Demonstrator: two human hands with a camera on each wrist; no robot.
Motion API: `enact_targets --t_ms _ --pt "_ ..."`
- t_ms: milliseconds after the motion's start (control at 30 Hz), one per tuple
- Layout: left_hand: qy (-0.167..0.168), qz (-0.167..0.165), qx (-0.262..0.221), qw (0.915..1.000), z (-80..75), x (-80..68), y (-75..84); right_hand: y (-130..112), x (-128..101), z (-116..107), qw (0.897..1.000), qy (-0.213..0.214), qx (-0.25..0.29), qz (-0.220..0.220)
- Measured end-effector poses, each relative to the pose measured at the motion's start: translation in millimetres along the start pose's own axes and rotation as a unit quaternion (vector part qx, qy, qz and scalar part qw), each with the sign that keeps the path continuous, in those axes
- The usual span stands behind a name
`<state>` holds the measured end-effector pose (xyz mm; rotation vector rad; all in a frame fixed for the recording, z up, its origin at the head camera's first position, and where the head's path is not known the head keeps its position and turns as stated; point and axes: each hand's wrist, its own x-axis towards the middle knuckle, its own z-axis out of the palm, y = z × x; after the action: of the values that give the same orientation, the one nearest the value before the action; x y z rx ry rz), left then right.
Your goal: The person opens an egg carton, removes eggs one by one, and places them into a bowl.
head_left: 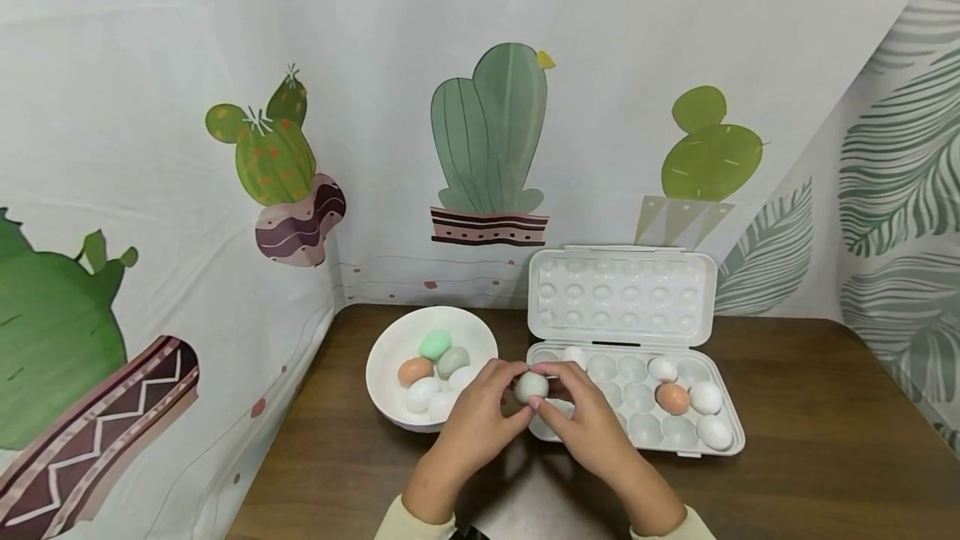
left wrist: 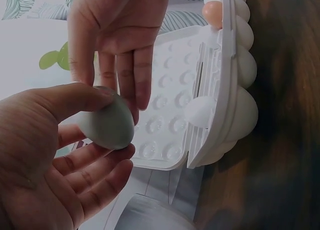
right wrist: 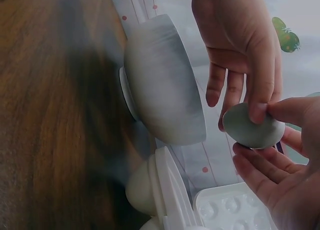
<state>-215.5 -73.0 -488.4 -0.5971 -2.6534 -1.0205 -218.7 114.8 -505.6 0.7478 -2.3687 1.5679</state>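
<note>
- A pale egg (head_left: pixel 531 387) is pinched between left hand (head_left: pixel 480 415) and right hand (head_left: pixel 588 427), above the tray's (head_left: pixel 731 427) left edge.
- Five eggs are seated in the tray; five are left in the bowl (head_left: pixel 386 352).

head: high, forward-down | wrists: close, sideways | shared: egg (head_left: pixel 531 387)

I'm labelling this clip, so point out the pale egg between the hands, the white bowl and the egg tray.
pale egg (head_left: pixel 531 387), head view, its shell.
white bowl (head_left: pixel 390 353), head view, its rim.
egg tray (head_left: pixel 738 440), head view, its front right rim.
</note>
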Motion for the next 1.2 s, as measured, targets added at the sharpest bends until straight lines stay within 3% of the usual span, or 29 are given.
enact_targets --t_ms 733,1200 --pt "0.002 0.004 0.008 1.0 -1.3 -0.5 0.4 0.8 0.5 2.0 1.0 -0.011 0.003 -0.022" --pt "0.014 -0.011 0.019 0.9997 -8.9 0.1 -6.4 5.4 1.1 1.4 1.0 -0.026 0.002 0.002"
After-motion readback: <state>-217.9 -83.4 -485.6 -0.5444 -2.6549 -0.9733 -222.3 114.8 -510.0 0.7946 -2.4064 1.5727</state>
